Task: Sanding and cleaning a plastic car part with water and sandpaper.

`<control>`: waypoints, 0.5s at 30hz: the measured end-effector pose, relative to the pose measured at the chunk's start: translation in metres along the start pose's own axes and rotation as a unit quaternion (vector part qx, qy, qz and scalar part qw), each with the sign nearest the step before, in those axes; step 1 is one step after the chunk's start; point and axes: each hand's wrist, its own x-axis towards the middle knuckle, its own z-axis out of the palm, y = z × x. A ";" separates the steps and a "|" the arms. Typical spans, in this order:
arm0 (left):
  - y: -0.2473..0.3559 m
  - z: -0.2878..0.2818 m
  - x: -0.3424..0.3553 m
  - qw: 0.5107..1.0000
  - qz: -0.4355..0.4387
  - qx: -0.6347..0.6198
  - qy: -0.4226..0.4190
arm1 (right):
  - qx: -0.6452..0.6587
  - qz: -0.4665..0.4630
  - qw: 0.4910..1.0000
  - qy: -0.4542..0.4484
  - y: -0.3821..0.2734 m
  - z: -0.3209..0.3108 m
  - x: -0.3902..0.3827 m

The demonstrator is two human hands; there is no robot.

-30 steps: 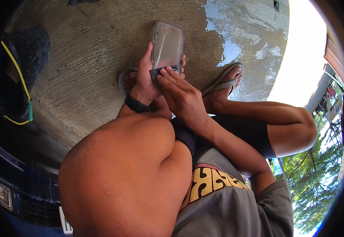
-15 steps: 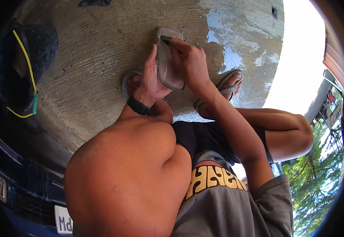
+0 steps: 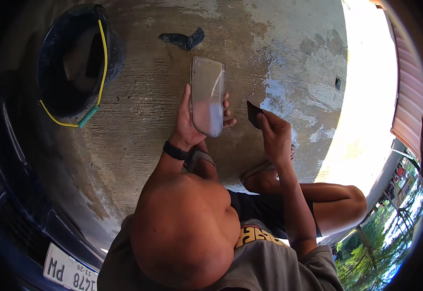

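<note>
In my left hand (image 3: 186, 121) lies a long, clear lens cover (image 3: 207, 97) with a rounded near end and a dark rim. My thumb is along its left edge and my fingertips show past its right edge. The surface looks hazy and wet, with a bright reflection. Off to the right, my right hand (image 3: 275, 133) pinches a small dark piece of sandpaper (image 3: 254, 115) between thumb and fingers. The sandpaper is apart from the cover. A black band is around my left wrist.
A black bucket (image 3: 112, 58) with a yellow handle and green grip stands at the left, water inside. A crumpled dark scrap (image 3: 183, 40) lies on wet concrete (image 3: 143, 160) beyond the cover. A dark blue vehicle (image 3: 22, 213) is at the lower left. My feet are below my hands.
My right hand has lifted the sandpaper off the cover and moved right. The left hand now holds the cover face up, more openly. The view has shifted, showing more of the bucket and scrap.
</note>
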 end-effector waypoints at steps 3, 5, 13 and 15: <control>0.015 -0.004 -0.008 0.995 0.008 0.049 -0.089 | 0.167 -0.036 0.985 0.011 -0.010 0.006 0.062; 0.016 -0.003 -0.009 0.723 0.167 0.635 0.214 | 0.203 -0.041 0.978 0.009 -0.022 0.009 0.095; 0.026 -0.047 -0.035 0.695 0.188 0.641 0.266 | 0.099 -0.371 0.923 0.013 -0.171 0.090 0.127; 0.028 -0.046 -0.037 0.827 0.075 0.491 0.265 | -0.033 -0.569 0.821 -0.023 -0.224 0.124 0.134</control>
